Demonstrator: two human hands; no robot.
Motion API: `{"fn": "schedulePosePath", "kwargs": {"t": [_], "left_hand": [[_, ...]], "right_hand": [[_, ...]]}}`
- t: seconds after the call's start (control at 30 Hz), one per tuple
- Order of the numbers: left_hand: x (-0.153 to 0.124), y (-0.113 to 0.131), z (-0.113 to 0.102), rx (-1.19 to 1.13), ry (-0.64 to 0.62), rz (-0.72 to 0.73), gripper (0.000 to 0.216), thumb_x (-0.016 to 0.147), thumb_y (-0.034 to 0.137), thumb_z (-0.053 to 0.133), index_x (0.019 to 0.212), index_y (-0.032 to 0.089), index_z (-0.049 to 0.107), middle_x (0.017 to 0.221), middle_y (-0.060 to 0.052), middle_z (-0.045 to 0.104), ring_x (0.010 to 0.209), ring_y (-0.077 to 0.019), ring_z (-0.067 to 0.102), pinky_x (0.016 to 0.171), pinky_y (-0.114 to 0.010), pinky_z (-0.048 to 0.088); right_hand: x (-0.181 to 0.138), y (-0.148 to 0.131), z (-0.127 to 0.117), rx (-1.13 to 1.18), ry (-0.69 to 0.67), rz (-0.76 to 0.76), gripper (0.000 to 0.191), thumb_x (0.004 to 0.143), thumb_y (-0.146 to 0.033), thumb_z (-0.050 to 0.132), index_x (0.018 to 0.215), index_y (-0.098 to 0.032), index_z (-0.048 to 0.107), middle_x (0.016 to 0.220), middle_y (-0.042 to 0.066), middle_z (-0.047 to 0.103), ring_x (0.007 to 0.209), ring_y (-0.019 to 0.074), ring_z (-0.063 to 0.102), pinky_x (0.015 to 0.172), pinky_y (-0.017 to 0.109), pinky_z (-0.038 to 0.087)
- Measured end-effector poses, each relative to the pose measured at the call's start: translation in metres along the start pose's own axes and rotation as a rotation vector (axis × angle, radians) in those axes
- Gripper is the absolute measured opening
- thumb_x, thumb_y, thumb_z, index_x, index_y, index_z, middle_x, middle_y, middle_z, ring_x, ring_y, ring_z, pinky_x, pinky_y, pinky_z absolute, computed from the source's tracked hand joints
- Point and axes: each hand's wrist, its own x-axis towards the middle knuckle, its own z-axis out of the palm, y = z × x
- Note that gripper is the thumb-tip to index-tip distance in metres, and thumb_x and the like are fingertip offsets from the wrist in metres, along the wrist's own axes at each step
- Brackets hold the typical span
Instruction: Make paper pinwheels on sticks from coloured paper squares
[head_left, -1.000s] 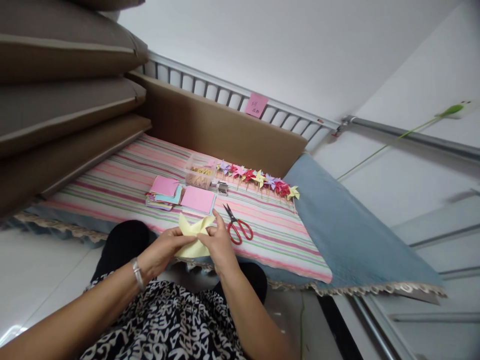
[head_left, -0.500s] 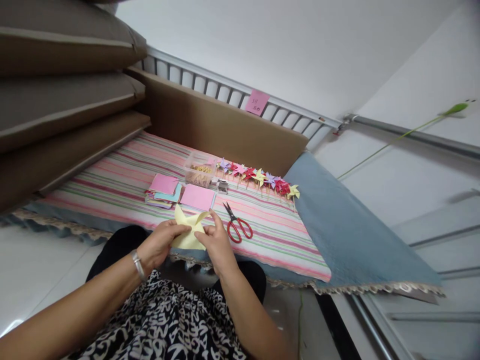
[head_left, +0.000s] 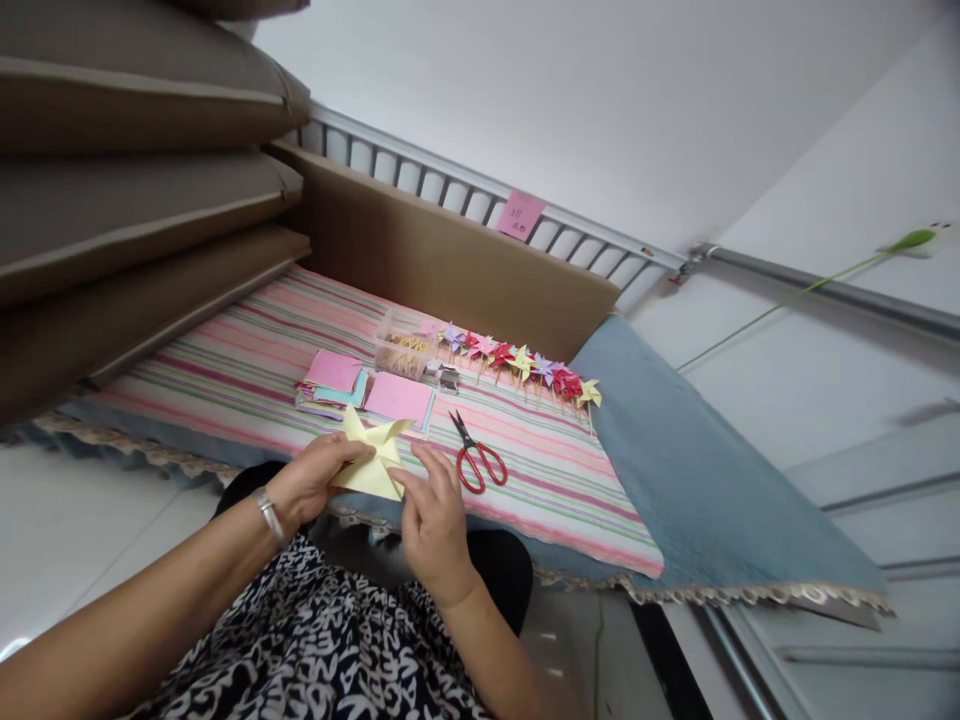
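Note:
A cut yellow paper square (head_left: 371,462) with folded-in corners is held over the near edge of the striped cloth (head_left: 247,350). My left hand (head_left: 311,482) pinches its left side, a bracelet on the wrist. My right hand (head_left: 431,520) has its thumb and fingers closed on the paper's lower right corner. Red-handled scissors (head_left: 476,455) lie just right of my right hand.
Stacks of pink and coloured paper squares (head_left: 367,392), a clear box of sticks (head_left: 403,345) and a row of finished paper pinwheels (head_left: 521,365) lie beyond. A cardboard sheet (head_left: 450,260) stands at the back. Brown cushions (head_left: 127,200) are stacked on the left. A blue blanket (head_left: 675,470) lies at the right.
The yellow paper has turned and shifted slightly left in my hands. My right hand has slid from the paper's upper edge down to its lower right corner.

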Motion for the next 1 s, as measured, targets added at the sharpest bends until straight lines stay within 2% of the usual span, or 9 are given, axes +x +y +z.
{"fn": "schedulePosePath", "kwargs": {"t": [0.07,0.23,0.37,0.57,0.73,0.9,1.0], "left_hand": [[0.000,0.000,0.000,0.000,-0.003,-0.001,0.021,0.053,0.020,0.074,0.069,0.009,0.069,0.059,-0.006,0.071,0.049,-0.0153,0.062,0.046,-0.022,0.047],[0.005,-0.005,0.006,0.010,-0.038,-0.016,0.019,0.054,0.018,0.073,0.071,0.010,0.069,0.058,-0.005,0.071,0.049,-0.0153,0.062,0.047,-0.022,0.047],[0.009,-0.009,0.009,0.045,-0.050,-0.001,0.020,0.055,0.017,0.073,0.073,0.010,0.069,0.060,-0.006,0.072,0.050,-0.0149,0.062,0.048,-0.021,0.047],[0.010,-0.008,0.005,0.060,-0.022,0.023,0.024,0.054,0.018,0.074,0.076,0.010,0.069,0.062,-0.006,0.072,0.054,-0.0173,0.064,0.052,-0.024,0.049],[0.002,-0.001,0.006,0.088,0.010,0.021,0.024,0.052,0.020,0.074,0.072,0.009,0.069,0.059,-0.007,0.072,0.051,-0.0176,0.063,0.050,-0.024,0.048],[-0.001,0.002,0.011,0.069,-0.028,0.024,0.024,0.053,0.020,0.074,0.073,0.008,0.069,0.061,-0.007,0.072,0.050,-0.0159,0.061,0.049,-0.023,0.045],[-0.001,0.001,0.013,0.073,-0.041,0.028,0.026,0.053,0.021,0.075,0.075,0.009,0.070,0.063,-0.007,0.072,0.053,-0.0172,0.062,0.051,-0.024,0.046]], "right_hand": [[-0.002,0.000,0.000,-0.003,-0.015,0.003,0.041,0.080,0.001,0.042,0.108,-0.020,0.064,0.133,0.010,0.048,0.129,0.0246,0.037,0.105,0.048,0.037],[-0.003,0.000,-0.008,-0.005,0.004,0.043,0.023,0.081,-0.006,0.050,0.088,-0.019,0.066,0.128,0.010,0.054,0.128,0.0250,0.038,0.105,0.046,0.036],[0.000,0.000,-0.015,0.012,-0.020,0.085,0.015,0.082,-0.011,0.054,0.083,-0.020,0.066,0.130,0.010,0.053,0.130,0.0254,0.037,0.106,0.045,0.036],[0.000,0.001,-0.018,0.043,-0.057,0.093,0.023,0.080,-0.006,0.048,0.087,-0.020,0.066,0.129,0.009,0.054,0.130,0.0245,0.037,0.106,0.045,0.034],[-0.001,0.000,-0.021,0.081,-0.057,0.109,0.022,0.082,-0.011,0.048,0.092,-0.020,0.065,0.127,0.010,0.055,0.128,0.0251,0.038,0.104,0.047,0.037],[-0.003,-0.002,-0.020,0.024,-0.045,0.084,0.029,0.084,-0.006,0.045,0.096,-0.021,0.066,0.128,0.009,0.054,0.129,0.0235,0.037,0.105,0.046,0.037],[-0.005,-0.003,-0.019,0.009,-0.047,0.087,0.026,0.083,-0.006,0.049,0.091,-0.022,0.068,0.133,0.009,0.051,0.131,0.0247,0.035,0.105,0.048,0.036]]}}
